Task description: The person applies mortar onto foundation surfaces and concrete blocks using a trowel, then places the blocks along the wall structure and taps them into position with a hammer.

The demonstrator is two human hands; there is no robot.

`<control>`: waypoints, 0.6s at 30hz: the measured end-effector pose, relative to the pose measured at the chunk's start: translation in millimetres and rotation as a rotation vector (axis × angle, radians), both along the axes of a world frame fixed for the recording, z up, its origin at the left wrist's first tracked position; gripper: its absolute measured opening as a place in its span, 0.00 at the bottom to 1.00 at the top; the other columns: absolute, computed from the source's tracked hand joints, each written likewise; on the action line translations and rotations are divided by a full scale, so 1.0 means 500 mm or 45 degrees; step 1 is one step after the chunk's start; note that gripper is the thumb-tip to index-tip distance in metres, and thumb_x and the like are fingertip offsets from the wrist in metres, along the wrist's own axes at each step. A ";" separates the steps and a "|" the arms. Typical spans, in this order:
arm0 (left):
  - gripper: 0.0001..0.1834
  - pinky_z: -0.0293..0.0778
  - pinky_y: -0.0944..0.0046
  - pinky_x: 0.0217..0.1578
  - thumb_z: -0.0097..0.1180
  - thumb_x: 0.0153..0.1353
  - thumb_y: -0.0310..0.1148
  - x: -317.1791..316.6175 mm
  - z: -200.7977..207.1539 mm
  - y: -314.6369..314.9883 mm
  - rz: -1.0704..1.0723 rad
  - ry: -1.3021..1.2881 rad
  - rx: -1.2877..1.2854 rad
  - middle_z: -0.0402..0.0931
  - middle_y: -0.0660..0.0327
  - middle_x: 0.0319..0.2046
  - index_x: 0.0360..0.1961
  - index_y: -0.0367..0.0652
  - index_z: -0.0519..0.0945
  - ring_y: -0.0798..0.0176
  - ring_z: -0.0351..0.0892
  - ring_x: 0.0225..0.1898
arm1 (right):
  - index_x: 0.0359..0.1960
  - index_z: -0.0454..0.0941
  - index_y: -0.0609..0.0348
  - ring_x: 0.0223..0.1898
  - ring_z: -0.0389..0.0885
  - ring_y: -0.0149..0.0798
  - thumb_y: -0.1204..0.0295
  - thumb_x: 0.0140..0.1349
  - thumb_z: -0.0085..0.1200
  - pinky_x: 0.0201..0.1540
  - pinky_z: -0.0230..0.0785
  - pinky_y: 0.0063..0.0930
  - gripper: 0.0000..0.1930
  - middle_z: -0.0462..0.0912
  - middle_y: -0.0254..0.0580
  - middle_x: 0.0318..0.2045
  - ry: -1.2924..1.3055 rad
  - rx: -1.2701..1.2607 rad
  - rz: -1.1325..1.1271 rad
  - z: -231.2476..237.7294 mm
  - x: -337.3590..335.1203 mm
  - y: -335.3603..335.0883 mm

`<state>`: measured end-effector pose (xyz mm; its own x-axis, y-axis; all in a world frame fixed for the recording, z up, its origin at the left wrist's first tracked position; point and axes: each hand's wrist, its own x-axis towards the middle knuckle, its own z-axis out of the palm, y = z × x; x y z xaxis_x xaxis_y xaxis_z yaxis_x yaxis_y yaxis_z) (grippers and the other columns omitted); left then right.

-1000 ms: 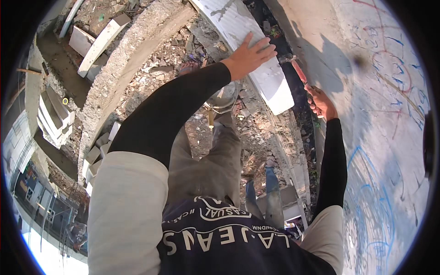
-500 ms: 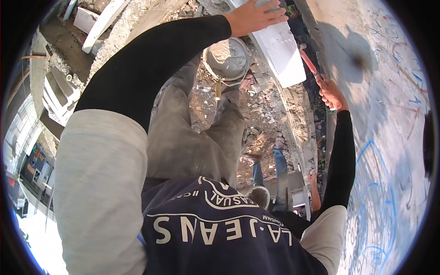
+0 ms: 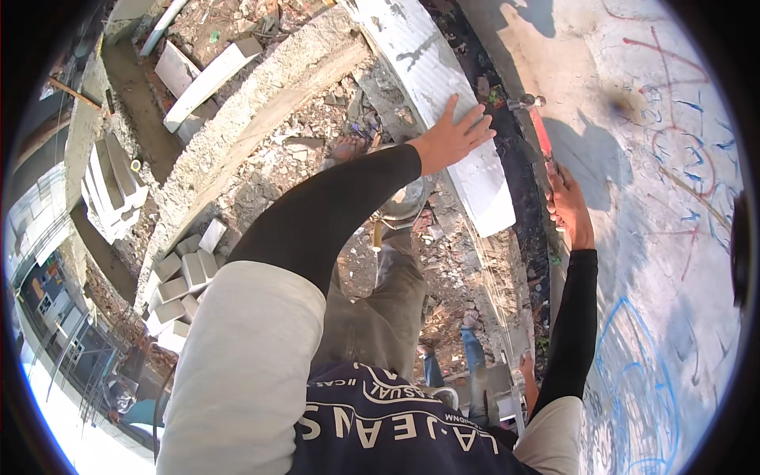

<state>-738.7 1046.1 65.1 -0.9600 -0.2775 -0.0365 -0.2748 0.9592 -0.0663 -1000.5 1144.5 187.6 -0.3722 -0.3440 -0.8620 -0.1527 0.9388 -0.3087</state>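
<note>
Rubble (image 3: 313, 119) lies left of the white block course (image 3: 487, 186), while a scrawled grey wall (image 3: 649, 198) stands to its right, beyond a dark gap (image 3: 521, 186). On the course's surface, toward its lower end, the left hand (image 3: 453, 141) rests with fingers spread, forearm slanting in from the left; right of the course, apart from it, the right hand (image 3: 570, 210) wraps around the handle of a red hammer (image 3: 541, 133).

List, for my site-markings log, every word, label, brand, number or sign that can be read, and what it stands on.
Dark shirt: large and small pale lettering, upside down in the picture; wording not copied here.
Grey wall: red and blue scrawls, too rough to read surely.
Hammer and long white block: no lettering visible.
</note>
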 end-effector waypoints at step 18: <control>0.33 0.51 0.21 0.67 0.50 0.66 0.41 -0.019 -0.012 0.033 0.203 0.183 0.028 0.62 0.62 0.72 0.73 0.56 0.66 0.49 0.51 0.76 | 0.66 0.68 0.40 0.13 0.64 0.23 0.47 0.74 0.46 0.13 0.52 0.22 0.25 0.67 0.26 0.19 -0.148 -0.155 0.447 -0.072 0.137 -0.319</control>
